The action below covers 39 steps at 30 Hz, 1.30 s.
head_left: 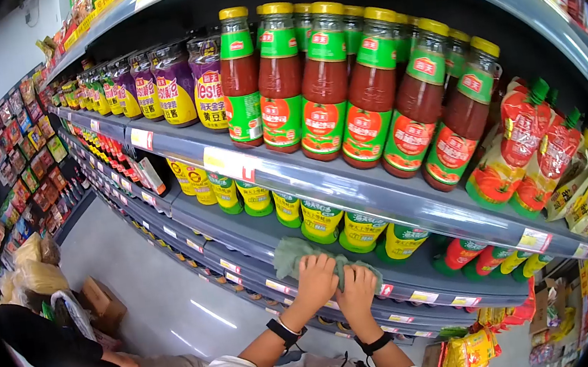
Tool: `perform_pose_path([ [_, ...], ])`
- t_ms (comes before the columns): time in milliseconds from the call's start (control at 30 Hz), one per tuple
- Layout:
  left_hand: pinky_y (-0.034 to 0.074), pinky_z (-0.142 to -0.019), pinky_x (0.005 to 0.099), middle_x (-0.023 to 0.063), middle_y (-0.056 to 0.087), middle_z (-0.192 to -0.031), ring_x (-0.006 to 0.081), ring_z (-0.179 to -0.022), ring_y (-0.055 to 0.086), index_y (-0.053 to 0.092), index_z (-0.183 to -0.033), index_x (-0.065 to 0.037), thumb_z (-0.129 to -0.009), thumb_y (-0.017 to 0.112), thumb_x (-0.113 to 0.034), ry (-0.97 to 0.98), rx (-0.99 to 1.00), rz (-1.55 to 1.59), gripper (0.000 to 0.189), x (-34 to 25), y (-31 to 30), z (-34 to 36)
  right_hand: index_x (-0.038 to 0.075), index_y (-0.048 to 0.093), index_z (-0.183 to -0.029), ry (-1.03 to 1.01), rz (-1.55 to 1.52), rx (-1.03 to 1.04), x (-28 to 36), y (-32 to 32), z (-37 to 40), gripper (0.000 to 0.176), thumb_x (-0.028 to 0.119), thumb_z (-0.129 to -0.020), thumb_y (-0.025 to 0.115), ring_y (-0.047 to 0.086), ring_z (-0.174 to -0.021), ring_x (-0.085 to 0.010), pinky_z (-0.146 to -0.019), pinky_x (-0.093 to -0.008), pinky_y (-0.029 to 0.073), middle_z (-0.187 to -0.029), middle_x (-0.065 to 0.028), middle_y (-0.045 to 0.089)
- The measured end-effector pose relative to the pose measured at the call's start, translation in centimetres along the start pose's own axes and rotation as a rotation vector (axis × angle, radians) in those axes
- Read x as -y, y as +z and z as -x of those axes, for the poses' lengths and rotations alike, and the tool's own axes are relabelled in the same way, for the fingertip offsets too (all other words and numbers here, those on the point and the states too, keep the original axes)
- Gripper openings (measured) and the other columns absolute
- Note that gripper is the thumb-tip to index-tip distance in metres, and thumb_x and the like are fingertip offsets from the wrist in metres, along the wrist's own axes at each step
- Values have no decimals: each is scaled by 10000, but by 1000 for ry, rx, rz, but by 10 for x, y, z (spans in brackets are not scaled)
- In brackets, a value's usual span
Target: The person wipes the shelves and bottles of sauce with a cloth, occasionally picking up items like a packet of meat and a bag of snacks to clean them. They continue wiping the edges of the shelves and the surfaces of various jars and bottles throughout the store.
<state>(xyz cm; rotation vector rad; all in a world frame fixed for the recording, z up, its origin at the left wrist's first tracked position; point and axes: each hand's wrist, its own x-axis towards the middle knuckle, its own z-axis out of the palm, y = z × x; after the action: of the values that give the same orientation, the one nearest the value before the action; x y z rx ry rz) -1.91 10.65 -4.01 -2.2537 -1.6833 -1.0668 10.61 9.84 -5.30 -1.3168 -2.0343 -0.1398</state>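
A grey-green cloth (294, 252) lies bunched on the front edge of the second shelf (257, 238), below the row of red sauce bottles. My left hand (317, 279) grips it with curled fingers. Just to the right, my right hand (356, 287) is closed on the cloth's right part. Yellow and green bottles (322, 220) stand on the shelf behind the cloth. Both wrists wear black bands.
Red sauce bottles (319, 86) and purple-yellow jars (174, 85) line the upper shelf, with red pouches (520, 132) at right. A person (52, 356) is at the lower left, near a cardboard box (103, 307). Yellow packages (468, 352) hang low at right.
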Motion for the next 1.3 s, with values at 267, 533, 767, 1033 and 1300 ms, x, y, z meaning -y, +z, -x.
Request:
perform_pose_path([
  [267, 334, -868, 474, 103, 487, -887, 294, -908, 464, 530, -871, -56, -685, 569, -167, 61, 66, 57, 221, -80, 24, -6, 35, 515, -1031, 54, 46, -9, -57, -46, 29, 455, 115, -616, 683, 471, -967, -333, -839, -429, 358, -1002, -138, 517],
  [533, 331, -843, 429, 84, 487, -867, 268, -887, 477, 542, -899, -73, -698, 604, -152, 107, 82, 182, 225, -80, 37, -6, 63, 565, -1091, 48, -205, 181, -100, -121, 36, 495, 148, -638, 744, 488, -1012, -313, -875, -396, 375, -1045, -116, 541],
  [767, 338, -803, 402, 75, 493, -857, 260, -874, 483, 548, -903, -81, -699, 617, -146, 193, 120, 195, 225, -71, 36, -10, 99, 570, -1194, -164, -3, -288, -31, -234, -39, 436, 162, -765, 623, 497, -805, -263, -763, -386, 348, -836, -124, 544],
  [1033, 339, -796, 400, 77, 507, -866, 259, -869, 487, 557, -908, -72, -700, 629, -152, 144, 135, 244, 234, -52, 28, -9, 84, 620, -1155, 68, 199, -685, -19, -250, -112, 348, 131, -826, 514, 413, -760, -230, -756, -354, 292, -774, -60, 405],
  [1300, 352, -778, 392, 79, 497, -850, 261, -855, 489, 542, -875, -80, -692, 631, -160, 115, 68, 191, 218, -29, 21, -6, 60, 594, -1162, 41, 192, -777, -22, -219, -120, 345, 146, -838, 509, 454, -836, -256, -785, -365, 305, -860, -108, 488],
])
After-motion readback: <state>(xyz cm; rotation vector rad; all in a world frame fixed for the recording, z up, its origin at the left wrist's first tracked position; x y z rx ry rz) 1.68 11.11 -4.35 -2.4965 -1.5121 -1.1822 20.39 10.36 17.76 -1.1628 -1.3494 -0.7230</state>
